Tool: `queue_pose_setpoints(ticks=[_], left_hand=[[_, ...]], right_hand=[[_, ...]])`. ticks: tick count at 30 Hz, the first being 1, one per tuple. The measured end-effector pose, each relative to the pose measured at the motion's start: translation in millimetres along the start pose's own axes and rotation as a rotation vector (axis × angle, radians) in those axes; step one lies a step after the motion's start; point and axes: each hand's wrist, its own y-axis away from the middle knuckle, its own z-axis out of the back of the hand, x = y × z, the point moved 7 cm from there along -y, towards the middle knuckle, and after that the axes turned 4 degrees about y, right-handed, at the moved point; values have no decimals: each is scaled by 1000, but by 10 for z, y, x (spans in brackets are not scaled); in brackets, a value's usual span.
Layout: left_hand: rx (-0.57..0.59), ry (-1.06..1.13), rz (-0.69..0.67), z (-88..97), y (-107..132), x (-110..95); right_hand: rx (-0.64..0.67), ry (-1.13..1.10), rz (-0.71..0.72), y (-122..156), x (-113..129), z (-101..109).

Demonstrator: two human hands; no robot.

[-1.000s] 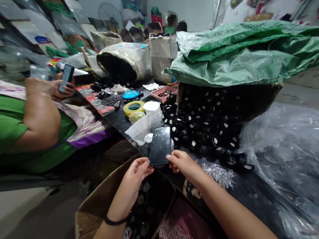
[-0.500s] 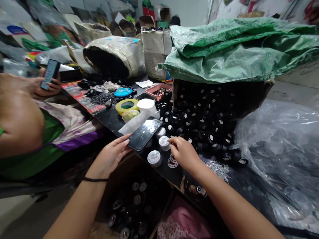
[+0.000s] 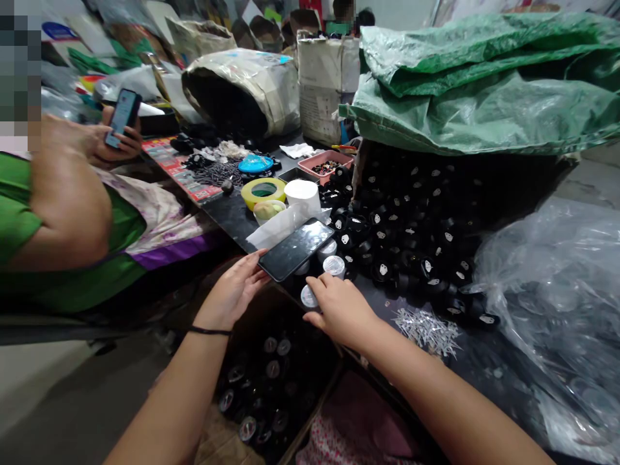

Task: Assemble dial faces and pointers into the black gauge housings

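Note:
My left hand [image 3: 237, 287] grips the near left corner of a dark smartphone [image 3: 296, 249], thumb on top; the phone lies tilted over the table's edge, screen up. My right hand [image 3: 343, 309] is curled over the nearest short white cylinder [image 3: 308, 296], which looks like a stack of round discs with a printed top. The hand partly covers it. Just beyond stands a second such cylinder [image 3: 334, 266], and a third [image 3: 327, 250] is partly hidden behind the phone. Right of my hand lies a heap of thin whitish pins or strips [image 3: 427, 329].
Many black round parts [image 3: 382, 236] spill from a box under a green woven sheet [image 3: 475, 84]. Clear plastic bags [image 3: 557, 297] lie right. A yellow tape roll [image 3: 263, 191] and pink tray [image 3: 327, 161] stand farther back. Below is a box of parts [image 3: 256, 387]. At left a person holds a phone [image 3: 123, 116].
My right hand has moved from the middle white cylinder to the nearest one, now covering the ring-shaped discs seen before. My left hand still holds the phone. The view has shifted slightly.

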Motion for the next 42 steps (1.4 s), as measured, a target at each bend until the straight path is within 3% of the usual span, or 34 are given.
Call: queue_pose_setpoints(ticks=[3,5,7,10,14,17,22,26,29,34,38,42], left_hand=[[-157,4,-127,168,309,-9],[-177,3,-153,152,635,69],[-76,-6,-68,-49,980,234],[179,110,155,-567,1461,495],[325,299,283,-1077,1857,584],[383,312,347,-1242,2040,631],[512,365,500,-1341,2340,745],[526,300,474,-1312,2442,708],[603,196,400,-1332,2509,627],[726,115,282,-1400,2657,531],[807,157,334,-1468,2818,531],[836,158,387,-1502,2927,554]], right_hand=[[-23,-86,-36,66,-76,-3],[-86,-287,-46,204,-130,73],[-154,-551,-42,412,-164,154],[-242,-820,-9,774,-159,233],[-469,-713,26,1252,-147,379],[-559,-508,24,1561,-105,454],[-619,-306,63,1966,36,519],[-556,-420,-34,2094,16,561],[-535,-477,-107,2155,-1,636],[-581,-549,-69,2336,77,767],[-603,-559,-75,2538,121,848],[-579,-423,-113,2682,200,942]])
